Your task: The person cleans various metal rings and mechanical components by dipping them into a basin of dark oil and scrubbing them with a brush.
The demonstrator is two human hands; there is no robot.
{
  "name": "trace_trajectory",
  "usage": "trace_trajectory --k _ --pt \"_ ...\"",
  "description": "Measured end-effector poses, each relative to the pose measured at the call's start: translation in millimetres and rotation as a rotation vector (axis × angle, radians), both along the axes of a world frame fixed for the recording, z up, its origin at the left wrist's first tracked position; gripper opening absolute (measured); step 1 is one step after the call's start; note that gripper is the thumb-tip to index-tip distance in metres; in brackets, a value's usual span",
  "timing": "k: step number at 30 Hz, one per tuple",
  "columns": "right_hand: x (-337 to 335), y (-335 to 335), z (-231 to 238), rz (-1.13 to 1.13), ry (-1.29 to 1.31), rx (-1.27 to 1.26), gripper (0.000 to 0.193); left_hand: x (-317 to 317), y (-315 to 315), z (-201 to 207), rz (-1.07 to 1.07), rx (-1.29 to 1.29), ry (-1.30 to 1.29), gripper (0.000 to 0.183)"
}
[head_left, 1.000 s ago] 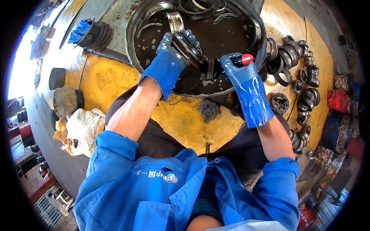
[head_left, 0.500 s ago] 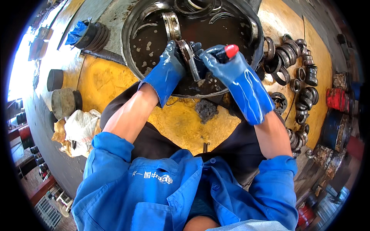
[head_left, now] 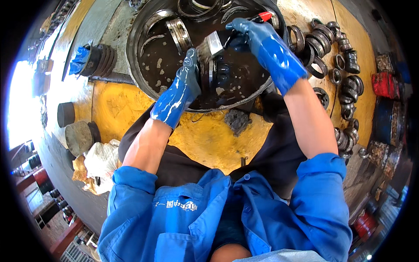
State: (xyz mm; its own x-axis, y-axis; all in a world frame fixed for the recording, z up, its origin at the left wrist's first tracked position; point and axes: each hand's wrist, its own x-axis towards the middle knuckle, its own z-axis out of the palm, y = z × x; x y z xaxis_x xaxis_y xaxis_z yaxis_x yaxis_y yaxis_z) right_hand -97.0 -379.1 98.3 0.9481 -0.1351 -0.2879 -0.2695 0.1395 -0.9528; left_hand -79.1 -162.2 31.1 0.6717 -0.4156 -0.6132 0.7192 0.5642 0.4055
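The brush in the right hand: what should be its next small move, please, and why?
Probably draw the brush lightly across the metal ring. The right hand grips the brush with its bristles close to the ring, perhaps touching, and the left hand holds that ring over the basin, within the bristles' reach.

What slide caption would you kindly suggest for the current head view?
Over a basin of dark liquid, the gloved left hand holds a metal ring, the right hand a brush.
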Motion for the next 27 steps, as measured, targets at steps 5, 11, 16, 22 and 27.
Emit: trace_trajectory --k 5,11,16,22,27 --pt "26 -23 -38 -0.081 0.014 0.26 0.024 -5 10 13 -0.047 0.102 -0.062 0.074" --pt "19 -45 -52 -0.067 -0.125 0.218 0.026 -12 24 40 -0.1 0.239 -0.174 0.075" --pt "17 -62 -57 -0.152 -0.009 0.251 0.021 -12 34 54 -0.122 0.325 -0.28 0.076" --pt "18 -64 -63 -0.196 0.147 0.3 0.018 0 50 59 -0.244 0.206 -0.565 0.07" --pt "-12 -31 -43 -0.13 0.114 0.189 0.027 17 56 63 -0.079 0.056 -0.584 0.069"
